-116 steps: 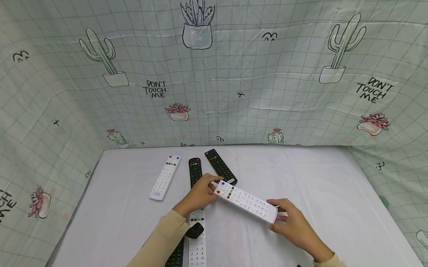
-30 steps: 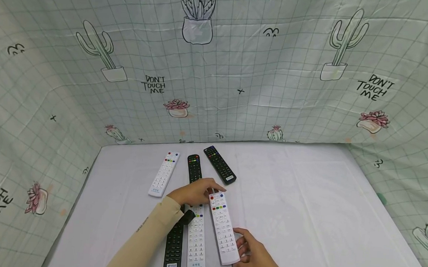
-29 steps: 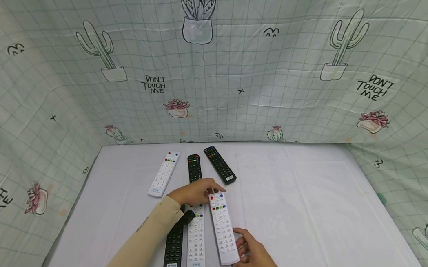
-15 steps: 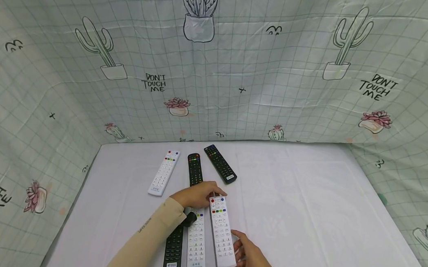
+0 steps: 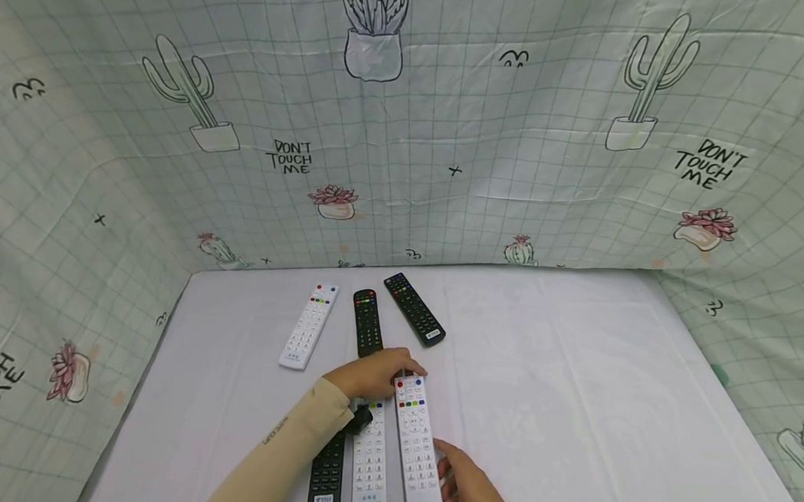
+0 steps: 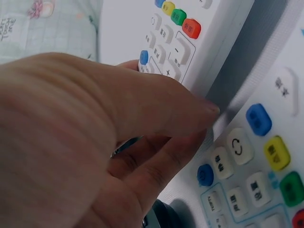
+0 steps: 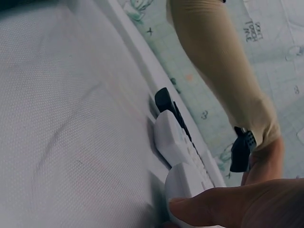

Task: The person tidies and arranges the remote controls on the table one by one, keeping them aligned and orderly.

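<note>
A white remote control [image 5: 417, 455] with coloured buttons lies lengthwise between both hands, slightly slanted. My left hand [image 5: 375, 372] pinches its far end; in the left wrist view the thumb [image 6: 180, 107] is along the edge of that remote. My right hand [image 5: 473, 492] grips the near end from the right, and in the right wrist view its thumb [image 7: 204, 206] presses on the remote's rounded end [image 7: 180, 183]. Just left lies a second white remote [image 5: 370, 472], its far part hidden under the left hand and wrist. Beside that is a black remote [image 5: 326, 473], partly covered by the left sleeve.
Farther back lie a white remote [image 5: 308, 328], a black remote [image 5: 368, 322] partly behind the left hand, and a slanted black remote [image 5: 414, 310]. The white table [image 5: 573, 384] extends right. A patterned curtain [image 5: 437, 130] encloses the back and sides.
The held white remote has turned from lying crosswise between the hands to nearly lengthwise, beside the other white one. Over the last second both hands have shifted it slightly nearer and straighter.
</note>
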{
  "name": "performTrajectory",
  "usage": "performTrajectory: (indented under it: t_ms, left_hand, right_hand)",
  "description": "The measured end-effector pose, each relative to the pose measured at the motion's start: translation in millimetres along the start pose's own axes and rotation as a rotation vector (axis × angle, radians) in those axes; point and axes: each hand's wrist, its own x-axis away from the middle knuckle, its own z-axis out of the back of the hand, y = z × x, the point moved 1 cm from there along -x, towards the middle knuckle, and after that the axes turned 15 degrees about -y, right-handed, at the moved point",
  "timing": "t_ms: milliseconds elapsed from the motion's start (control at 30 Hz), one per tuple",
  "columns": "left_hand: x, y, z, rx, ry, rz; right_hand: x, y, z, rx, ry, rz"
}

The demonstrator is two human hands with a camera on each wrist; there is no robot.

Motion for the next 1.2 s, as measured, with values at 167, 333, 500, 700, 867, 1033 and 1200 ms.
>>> performTrajectory:
  t_ms: [167, 333, 500, 700, 867, 1033, 1200]
  left_hand:
    - [-0.4, -0.3, -3.4, -0.003, 0.001, -0.001]
    - [-0.8, -0.3, -5.0, -0.012, 0.004, -0.008]
    - [-1.2, 0.2, -5.4, -0.012, 0.004, -0.012]
    - [-2.2, -0.2, -6.4, -0.026, -0.006, -0.013]
    - [-2.1, -0.2, -7.4, -0.032, -0.006, -0.013]
    - [-2.3, -0.7, -8.1, -0.024, -0.005, -0.014]
    - [-1.9, -0.9, -8.3, -0.011, -0.002, -0.023]
  right_hand:
    - [0.6, 0.5, -3.1, 0.009, -0.006, 0.013]
    - [0.8, -0.7, -4.3, 0.034, -0.002, 0.035]
    - [0.6, -1.6, -5.1, 0.053, 0.001, 0.046]
    - [1.0, -0.2, -5.1, 0.068, -0.003, 0.06]
    - [0.2, 1.2, -4.3, 0.071, -0.013, 0.065]
    - [0.9, -0.3, -3.0, 0.07, -0.04, 0.062]
    - [3.0, -3.9, 0.1, 0.072, -0.054, 0.052]
